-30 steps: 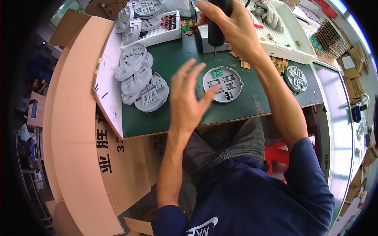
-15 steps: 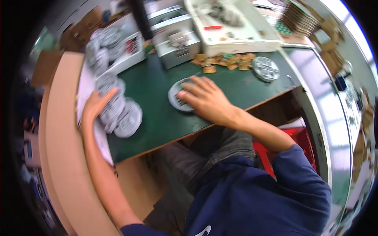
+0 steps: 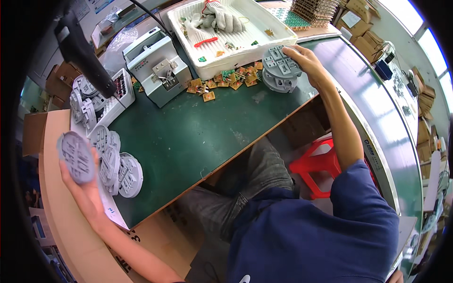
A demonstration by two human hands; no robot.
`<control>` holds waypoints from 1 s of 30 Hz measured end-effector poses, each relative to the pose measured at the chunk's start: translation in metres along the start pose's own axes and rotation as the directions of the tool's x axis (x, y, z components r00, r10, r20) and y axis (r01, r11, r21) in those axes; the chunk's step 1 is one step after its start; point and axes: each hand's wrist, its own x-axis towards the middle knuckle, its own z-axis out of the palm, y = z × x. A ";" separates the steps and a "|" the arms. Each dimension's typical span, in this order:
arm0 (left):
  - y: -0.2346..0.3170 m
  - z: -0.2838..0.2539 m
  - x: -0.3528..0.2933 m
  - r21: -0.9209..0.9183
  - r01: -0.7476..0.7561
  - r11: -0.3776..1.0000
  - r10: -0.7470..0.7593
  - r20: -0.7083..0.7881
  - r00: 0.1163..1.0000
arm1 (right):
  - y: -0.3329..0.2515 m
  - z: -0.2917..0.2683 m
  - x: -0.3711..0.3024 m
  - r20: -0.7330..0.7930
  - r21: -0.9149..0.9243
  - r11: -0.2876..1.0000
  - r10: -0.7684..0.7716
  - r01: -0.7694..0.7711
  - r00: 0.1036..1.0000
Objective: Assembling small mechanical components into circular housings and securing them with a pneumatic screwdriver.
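On the far left my left hand (image 3: 90,192) holds up a round grey slotted plastic disc (image 3: 77,158), slightly blurred, its slotted face showing. Just beside it, several similar grey discs (image 3: 130,175) lean against each other on the green tabletop (image 3: 222,127). At the right of the table my right hand (image 3: 307,63) grips the edge of another grey disc (image 3: 279,61), fingers on its rim. That disc is over a second grey disc (image 3: 279,84); whether the two touch fully I cannot tell.
A grey bench machine (image 3: 163,75) stands at the back, left of a white foam tray (image 3: 250,54) holding gloves. Small orange circuit boards (image 3: 226,80) lie along the tray. A dark tool (image 3: 85,56) hangs at upper left, above a white bin (image 3: 115,101). A red stool (image 3: 316,165) is below the table.
My right hand has carried its disc from the table's middle to above the disc at the right. My left hand has lifted a disc off the left pile. The view has shifted.
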 end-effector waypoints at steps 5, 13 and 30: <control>-0.023 0.030 -0.058 -0.615 0.482 0.624 -0.259 0.419 0.870 | 0.017 -0.004 0.008 0.018 -0.422 0.906 0.024 -0.014 1.000; -0.079 0.058 -0.086 -0.648 0.589 0.484 -0.353 0.471 0.808 | -0.002 0.024 -0.017 -0.024 -0.758 0.649 -0.130 0.067 0.991; -0.115 0.101 -0.085 -0.111 0.446 0.888 -0.388 0.339 0.857 | 0.046 -0.115 -0.016 -0.093 -0.884 0.457 -0.376 0.097 0.922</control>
